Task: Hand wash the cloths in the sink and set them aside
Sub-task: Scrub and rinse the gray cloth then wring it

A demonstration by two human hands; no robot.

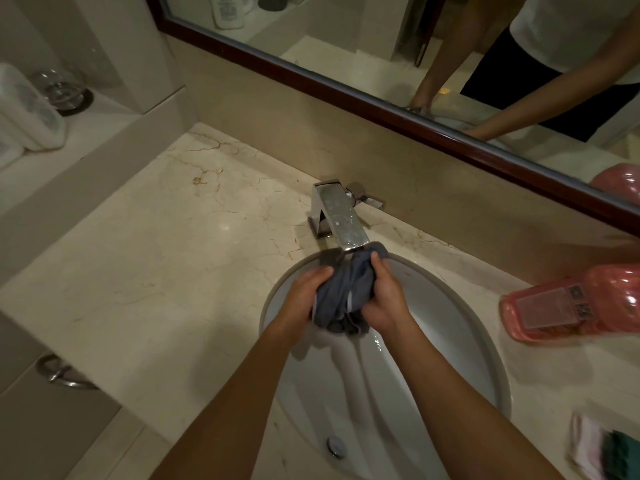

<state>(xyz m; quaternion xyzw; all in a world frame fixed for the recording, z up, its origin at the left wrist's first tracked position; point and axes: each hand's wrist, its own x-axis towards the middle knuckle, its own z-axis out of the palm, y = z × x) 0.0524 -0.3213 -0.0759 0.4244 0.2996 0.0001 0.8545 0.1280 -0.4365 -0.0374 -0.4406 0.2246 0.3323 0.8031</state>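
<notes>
In the head view, a grey cloth [346, 292] is held over the sink [485, 341] by both hands. The left hand [304, 296] is curled round one side of the cloth, and the right hand [384, 299] is curled round the other side. The fingers [379, 263] of the right hand are bent over the top of the bunch, so the cloth is squeezed between the two hands. No fingers are spread wide.

The cloth is bunched up tight. Its top end is touching the tip of the tap [341, 220], just past the fingertips. Its bottom end is hanging down below the hands, above the white bowl. It cannot be told if water is running, as the stream, if there is one, is hidden by the cloth.

A pink bottle [568, 303] is lying on its side on the worktop [173, 271], well off to the right of the right hand. More folded cloths [602, 448] are seen blurred on the worktop, near the right elbow. The drain plug [335, 445] is seen in the bowl, below the arms.

The step in hand looks like the washing itself: the cloth is being rubbed or wrung under the tap. Most of the task seems to be left, since other cloths are waiting. For the next move, the cloth should be squeezed until the water is out, and then it should be lifted away from the tap and put down on the worktop beside the sink.
</notes>
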